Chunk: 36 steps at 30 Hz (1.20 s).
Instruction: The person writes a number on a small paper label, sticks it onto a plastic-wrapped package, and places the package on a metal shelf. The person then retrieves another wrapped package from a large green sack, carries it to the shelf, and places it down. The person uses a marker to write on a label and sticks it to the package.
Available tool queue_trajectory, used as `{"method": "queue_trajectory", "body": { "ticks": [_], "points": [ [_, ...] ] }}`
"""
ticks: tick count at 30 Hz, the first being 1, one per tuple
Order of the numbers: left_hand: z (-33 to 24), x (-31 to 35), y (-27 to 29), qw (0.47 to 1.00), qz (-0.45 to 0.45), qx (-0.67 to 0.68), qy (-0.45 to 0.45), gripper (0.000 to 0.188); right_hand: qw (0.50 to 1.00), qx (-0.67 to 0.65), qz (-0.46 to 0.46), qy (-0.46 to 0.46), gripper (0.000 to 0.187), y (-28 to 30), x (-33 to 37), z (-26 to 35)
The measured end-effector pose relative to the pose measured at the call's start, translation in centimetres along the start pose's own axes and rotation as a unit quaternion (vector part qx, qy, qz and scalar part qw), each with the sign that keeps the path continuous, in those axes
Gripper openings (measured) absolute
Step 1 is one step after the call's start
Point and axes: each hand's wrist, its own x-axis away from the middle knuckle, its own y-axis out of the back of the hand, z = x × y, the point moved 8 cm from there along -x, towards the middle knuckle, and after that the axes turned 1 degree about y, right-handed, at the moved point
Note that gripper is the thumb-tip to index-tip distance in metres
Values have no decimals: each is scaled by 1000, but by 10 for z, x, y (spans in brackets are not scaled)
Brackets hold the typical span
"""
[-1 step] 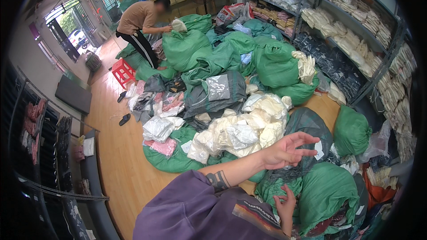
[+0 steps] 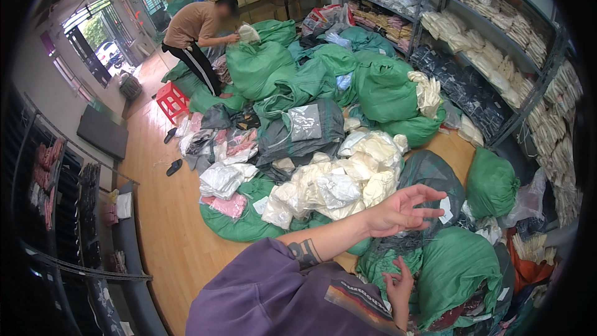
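Note:
My left hand (image 2: 407, 211) reaches across from the left, its fingers apart and nothing visible in them. Behind it lies a dark grey sack (image 2: 429, 171) with a white label (image 2: 446, 210) near the fingertips. Lower down is my right hand (image 2: 398, 283), fingers spread and holding nothing I can see. It is beside a bulging green sack (image 2: 457, 274), in front of crumpled green cloth (image 2: 385, 267). Left of my hands, cream garments in clear bags (image 2: 339, 180) form a heap. White packets (image 2: 221, 177) and a pink packet (image 2: 229, 205) rest on another green sack (image 2: 239, 229).
Large green sacks (image 2: 264, 65) pile up in the middle. Shelves (image 2: 482, 37) of packed garments line the right side. Far left, a person (image 2: 196, 31) bends over the sacks near a red stool (image 2: 171, 101). Dark slippers (image 2: 174, 167) lie on the wooden floor (image 2: 171, 230).

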Motion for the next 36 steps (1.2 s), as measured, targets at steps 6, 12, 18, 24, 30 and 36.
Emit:
{"method": "queue_trajectory", "body": {
  "ticks": [6,12,18,24,30,36],
  "points": [
    [-2,0,-2,1000,6,-21,-10,67,999,-39,-16,8,83,-5,1,-18],
    [8,2,9,999,-7,-37,18,46,998,-52,29,-14,70,-9,2,-4],
    [57,10,-46,680,12,-714,-166,62,889,-437,98,96,72,-20,-16,67],
    [77,7,-69,639,-41,-753,-151,75,868,-460,-130,135,101,39,-40,157],
    [17,-1,-79,700,-129,-674,-197,88,845,-420,-36,329,77,3,-3,212],
    [37,5,-86,759,-70,-619,-189,102,877,-310,-73,359,93,22,-16,263]
  ]
}}
